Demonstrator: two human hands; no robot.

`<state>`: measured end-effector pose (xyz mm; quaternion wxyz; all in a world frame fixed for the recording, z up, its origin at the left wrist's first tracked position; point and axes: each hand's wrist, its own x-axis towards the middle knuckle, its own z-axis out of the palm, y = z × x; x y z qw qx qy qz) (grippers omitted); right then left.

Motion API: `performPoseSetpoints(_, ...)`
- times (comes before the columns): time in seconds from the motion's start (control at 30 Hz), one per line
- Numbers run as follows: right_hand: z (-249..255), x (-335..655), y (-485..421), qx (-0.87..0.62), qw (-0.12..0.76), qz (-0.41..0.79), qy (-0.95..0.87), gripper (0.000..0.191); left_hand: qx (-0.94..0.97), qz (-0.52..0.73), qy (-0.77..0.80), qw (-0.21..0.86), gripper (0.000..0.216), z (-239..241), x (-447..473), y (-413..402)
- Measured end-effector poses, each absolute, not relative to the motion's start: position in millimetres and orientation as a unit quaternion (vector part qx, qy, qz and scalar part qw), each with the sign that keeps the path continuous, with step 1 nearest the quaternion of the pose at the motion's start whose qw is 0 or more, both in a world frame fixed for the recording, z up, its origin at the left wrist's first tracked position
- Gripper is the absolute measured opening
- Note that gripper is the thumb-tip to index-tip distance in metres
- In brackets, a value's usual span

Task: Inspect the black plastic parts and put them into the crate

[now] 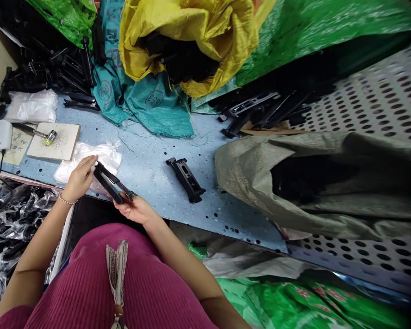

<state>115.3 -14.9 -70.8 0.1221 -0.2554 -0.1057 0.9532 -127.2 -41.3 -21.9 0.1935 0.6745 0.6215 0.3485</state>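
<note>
I hold a long black plastic part (111, 183) over the near edge of the blue table (150, 164). My right hand (134, 208) grips its near end from below, fingers curled around it. My left hand (79, 177) pinches its far end, with a ring on one finger and a bead bracelet at the wrist. Just behind my left hand lies a clear plastic bag (89, 160) of small white pieces. A second black part (186, 179) of the same kind lies loose on the table to the right.
A small hammer (41, 133) rests on a pale board (54, 141) at the left. Piles of black parts (55, 68) fill the back. Yellow (192, 36), teal (140, 96) and grey (315, 183) sacks surround the table. Perforated metal sheet (380, 100) sits at right.
</note>
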Motion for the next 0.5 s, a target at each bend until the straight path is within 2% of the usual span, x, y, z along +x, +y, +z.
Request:
performPoseSetpoints(0.1,-74.6,100.8,-15.3,-0.271,0.189,0.934,-0.139,0.014,0.750,0.345,0.512,0.237,0.063,-13.1,-98.4,-62.3)
performPoseSetpoints(0.23,-63.6,84.4,-27.6,-0.326,0.286,0.844,-0.317,0.013,0.798,0.312,0.451,0.251,0.065,5.6,-66.4,-90.0)
performPoseSetpoints(0.3,-52.3,79.7,-37.7,-0.311,0.277,0.804,-0.424,0.012,0.809,0.286,0.471,0.206,0.057,18.9,-68.0,-107.1)
performPoseSetpoints(0.43,-28.7,94.7,-38.2,-0.239,0.192,0.786,-0.537,0.044,0.769,0.166,0.591,0.178,0.044,30.8,-130.6,-165.0)
performPoseSetpoints(0.5,-21.7,125.2,-19.9,-0.297,0.225,0.723,-0.581,0.046,0.694,0.066,0.685,0.213,0.039,17.0,-184.0,-201.3)
